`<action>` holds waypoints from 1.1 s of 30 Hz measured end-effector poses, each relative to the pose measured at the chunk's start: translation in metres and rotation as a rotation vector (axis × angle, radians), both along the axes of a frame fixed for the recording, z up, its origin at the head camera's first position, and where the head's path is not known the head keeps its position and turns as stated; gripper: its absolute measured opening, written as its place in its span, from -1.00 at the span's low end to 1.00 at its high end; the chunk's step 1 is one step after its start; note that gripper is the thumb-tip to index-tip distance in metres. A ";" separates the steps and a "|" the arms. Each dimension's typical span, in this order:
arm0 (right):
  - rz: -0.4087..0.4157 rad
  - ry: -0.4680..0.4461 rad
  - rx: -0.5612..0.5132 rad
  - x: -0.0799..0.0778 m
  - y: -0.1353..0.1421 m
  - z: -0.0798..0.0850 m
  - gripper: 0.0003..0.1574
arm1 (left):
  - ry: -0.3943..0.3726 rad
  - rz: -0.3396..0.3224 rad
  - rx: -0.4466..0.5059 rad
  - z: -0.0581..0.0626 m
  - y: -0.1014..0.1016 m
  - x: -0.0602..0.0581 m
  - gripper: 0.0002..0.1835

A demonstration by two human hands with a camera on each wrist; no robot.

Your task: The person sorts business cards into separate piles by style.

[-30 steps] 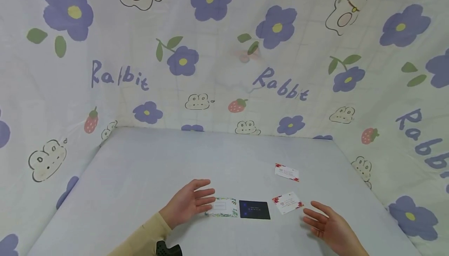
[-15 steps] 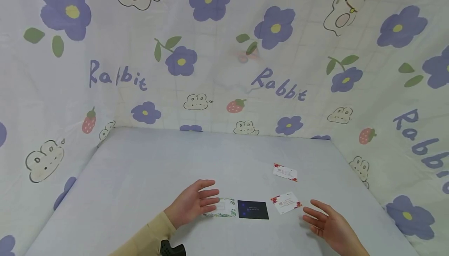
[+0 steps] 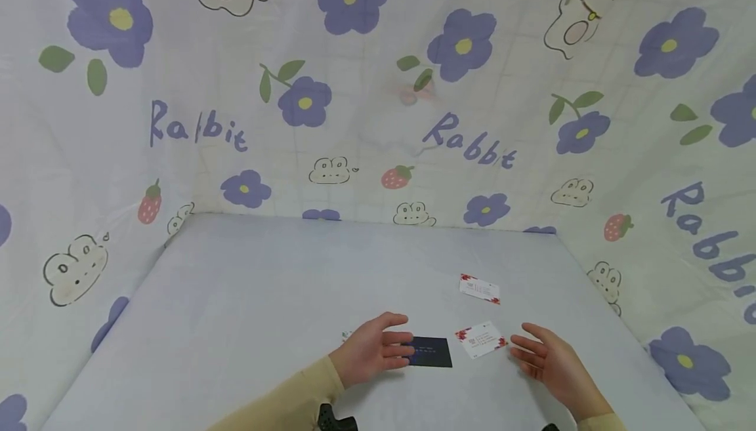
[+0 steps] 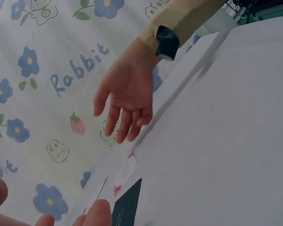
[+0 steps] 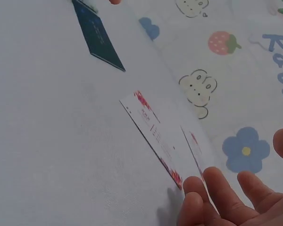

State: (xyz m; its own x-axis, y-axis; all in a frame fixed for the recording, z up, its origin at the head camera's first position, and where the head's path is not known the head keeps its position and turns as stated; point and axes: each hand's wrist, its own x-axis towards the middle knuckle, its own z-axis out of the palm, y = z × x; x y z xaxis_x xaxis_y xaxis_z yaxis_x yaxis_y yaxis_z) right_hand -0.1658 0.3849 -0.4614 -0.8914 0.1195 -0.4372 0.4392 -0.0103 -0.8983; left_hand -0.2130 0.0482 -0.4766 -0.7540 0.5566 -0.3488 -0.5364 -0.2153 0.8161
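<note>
In the head view my left hand (image 3: 373,350) is held over the cards with its fingers pointing right. Its fingertips overlap the left end of a dark blue card (image 3: 434,352). Behind that hand, a card with green leaf edging (image 3: 346,336) is mostly hidden, only a corner showing. My right hand (image 3: 552,367) hovers with relaxed fingers, their tips at the right corner of a white card with red flowers (image 3: 481,340). Farther back lies a second red-flowered white card (image 3: 480,288). The right wrist view shows the fingers (image 5: 221,193) beside the nearer white card (image 5: 153,141), holding nothing.
A white-covered table (image 3: 266,273) carries the cards. Patterned cloth walls (image 3: 366,123) with flowers and rabbits enclose its back and sides. A black wrist device (image 3: 336,419) sits at the left sleeve.
My left hand has moved right, from over the leaf-edged card to the dark blue card's left end. My right hand has shifted slightly up. The cards stay where they were.
</note>
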 end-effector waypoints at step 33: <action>0.137 -0.032 0.409 -0.055 -0.008 -0.004 -0.11 | -0.199 0.258 -0.010 0.004 0.137 0.009 -0.20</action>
State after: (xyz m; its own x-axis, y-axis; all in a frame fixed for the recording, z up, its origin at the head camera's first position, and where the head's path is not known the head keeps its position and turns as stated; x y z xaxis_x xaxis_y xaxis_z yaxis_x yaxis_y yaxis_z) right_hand -0.2213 0.3765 -0.4653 -0.8976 0.1705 -0.4065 0.4399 0.4037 -0.8022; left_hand -0.2037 0.1850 -0.4728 -0.7863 0.3522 -0.5076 -0.6143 -0.3576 0.7034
